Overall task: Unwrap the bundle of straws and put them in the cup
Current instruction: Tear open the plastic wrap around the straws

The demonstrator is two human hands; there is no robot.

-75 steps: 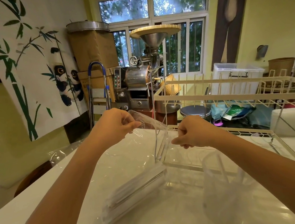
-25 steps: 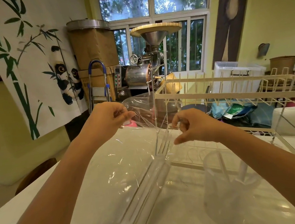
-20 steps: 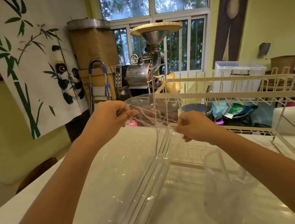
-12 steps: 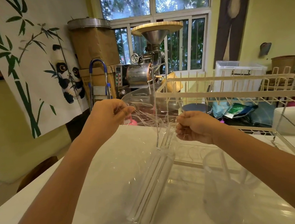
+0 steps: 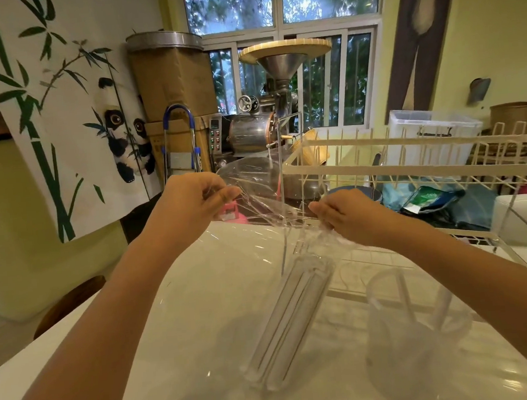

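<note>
Nearest, on the white table [image 5: 178,332]: clear cup [image 5: 414,323], upright, right of centre, under the right forearm. A few straws stand tilted inside it; count not readable through the plastic.

Just left of the cup: bundle of straws [image 5: 289,319], inside the clear wrapper [image 5: 256,200]. Its lower end is at or just above the tabletop and its upper end is lifted toward the hands; contact with the table cannot be judged. Bundle and cup are apart.

Above the bundle: left hand [image 5: 190,207], fingers closed in a pinch on the wrapper's open edge, thumb against forefinger. Right hand [image 5: 345,215], fingers curled and pinched on the opposite edge of the wrapper. Hands are apart, film stretched taut between them, creased above the straw tops.

Behind the hands: white wire rack [image 5: 410,156] on the table's far side. Beyond it, a metal machine with a funnel hopper [image 5: 280,103], a cardboard box [image 5: 173,77], a panda cloth [image 5: 68,104] on the left wall, and windows.

Versus 0.5 s ago: hands are slightly farther apart; the wrapper mouth is pulled wider. The bundle hangs at a similar slant. Cup position is unchanged.
</note>
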